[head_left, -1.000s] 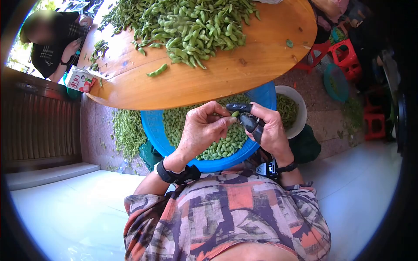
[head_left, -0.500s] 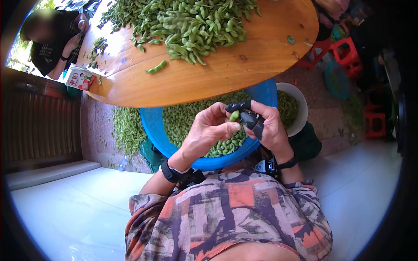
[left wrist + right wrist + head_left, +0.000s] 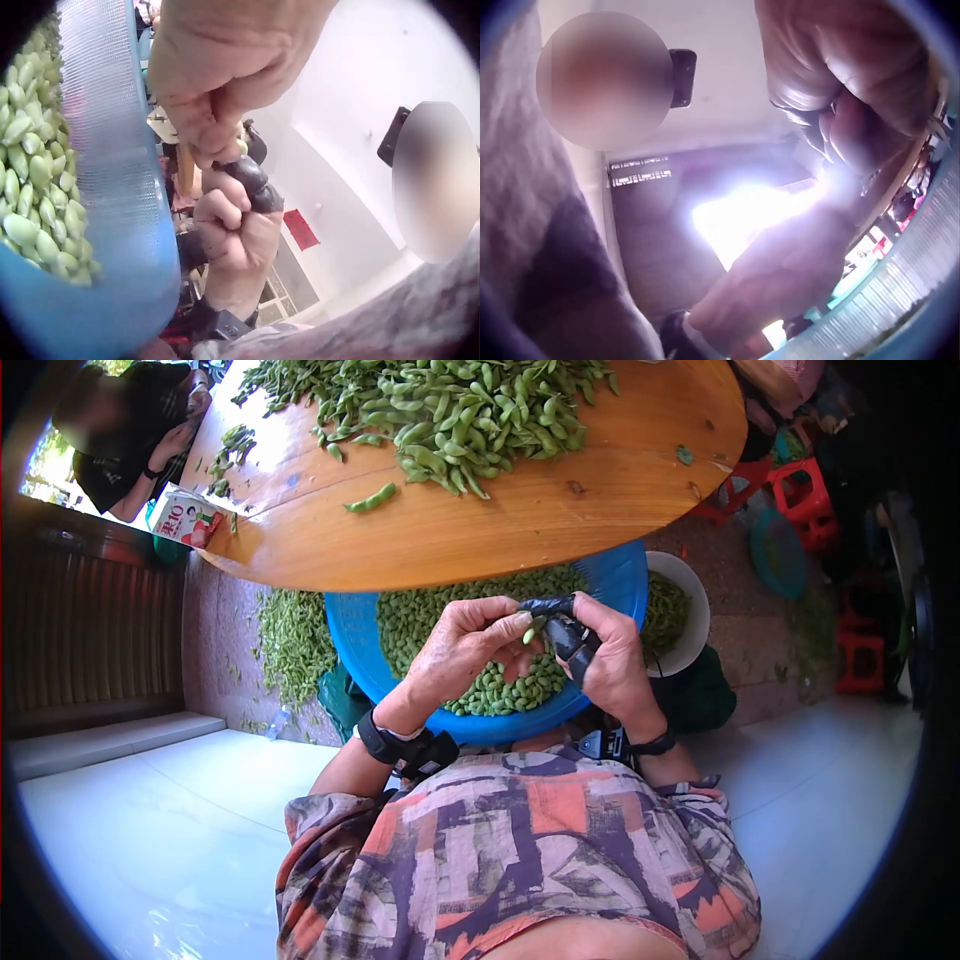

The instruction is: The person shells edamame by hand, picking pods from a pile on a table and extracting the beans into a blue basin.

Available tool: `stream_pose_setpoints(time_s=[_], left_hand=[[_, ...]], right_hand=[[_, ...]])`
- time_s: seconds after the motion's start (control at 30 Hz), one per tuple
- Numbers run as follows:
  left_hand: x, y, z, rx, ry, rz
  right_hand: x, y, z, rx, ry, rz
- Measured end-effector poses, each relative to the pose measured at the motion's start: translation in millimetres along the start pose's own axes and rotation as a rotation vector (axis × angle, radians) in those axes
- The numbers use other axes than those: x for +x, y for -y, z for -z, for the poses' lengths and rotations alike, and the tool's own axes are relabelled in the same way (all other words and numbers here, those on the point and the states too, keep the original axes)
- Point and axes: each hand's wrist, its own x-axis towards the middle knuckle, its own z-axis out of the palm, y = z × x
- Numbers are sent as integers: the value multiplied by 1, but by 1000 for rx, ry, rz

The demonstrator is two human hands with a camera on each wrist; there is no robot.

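Observation:
Over the blue basket, my left hand and right hand meet at their fingertips. Between them both pinch a small green edamame pod, mostly hidden by the fingers. Black wrapping covers the thumb and forefinger of the right hand. In the left wrist view, a bit of the pod shows between the left fingertips and the black-wrapped thumb. Shelled green beans fill much of the basket below the hands. Glare washes out the fingertips in the right wrist view.
A wooden table beyond the basket bears a heap of edamame pods, one loose pod and a drink carton. Right of the basket stands a white bucket. Empty pods lie on the floor at left. Another person sits across.
The pod tilted up between the fingertips half a second ago, and now it points down, more covered. The left thumb has moved up against the right fingertips.

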Motion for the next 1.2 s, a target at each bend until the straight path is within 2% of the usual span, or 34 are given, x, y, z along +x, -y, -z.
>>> stream_pose_setpoints(time_s=[0.03,0.1,0.17,0.23,0.27,0.37,0.43,0.57,0.63,0.67,0.73,0.83,0.87,0.9,0.93,0.97,1.0,1.03,1.07,1.1,1.13,1.17,1.2], left_hand=[[0,2,-3,-73,-58,1],[-1,5,-5,-142,-66,10],[-2,11,-5,-213,-75,20],[-1,20,-4,-408,-67,-10],[1,25,-2,-408,-68,-10],[8,35,-5,-548,-18,-59],[8,37,-15,-588,-247,-18],[10,33,-17,-623,-132,-5],[9,33,-17,-426,-106,21],[8,36,-14,-423,-107,22],[6,42,-5,-377,6,12],[-1,35,-14,-258,-44,85],[-5,32,-10,-124,-37,150],[-9,26,-7,-119,-38,147],[-13,18,-3,174,105,40],[-20,9,1,468,245,-65],[-25,-10,3,626,231,-17],[-28,-17,13,684,171,-249],[-30,-33,20,768,37,-308],[-31,-51,32,866,-138,-389],[-27,-56,46,846,-365,-415],[-18,-68,62,1027,-506,-543],[-9,-84,74,1244,-591,-610]], right_hand=[[0,-1,-3,0,2,-1],[1,-2,-8,-153,-114,176],[-1,-6,-9,-219,-103,199],[-5,-5,-13,-411,-100,354],[-6,-7,-14,-444,-82,392],[-5,-11,-15,-448,-102,392],[-3,-14,-14,-435,-131,404],[-4,-15,-12,-416,-151,366],[-5,-16,-13,-409,-158,364],[-5,-17,-13,-403,-166,361],[-4,-12,-10,-341,-134,319],[-2,-1,3,-250,-126,248],[-2,-1,10,-219,-150,221],[-6,-12,24,-335,-184,240],[-9,-19,38,-369,-271,318],[-16,-20,50,-297,-347,227],[-19,-14,66,-317,-415,230],[-18,-7,81,-604,-521,170],[-22,-7,96,-750,-580,62],[-24,-11,106,-809,-628,-17],[-28,-13,115,-829,-634,-105],[-31,-14,119,-849,-641,-194],[-31,-12,117,-848,-640,-190]])
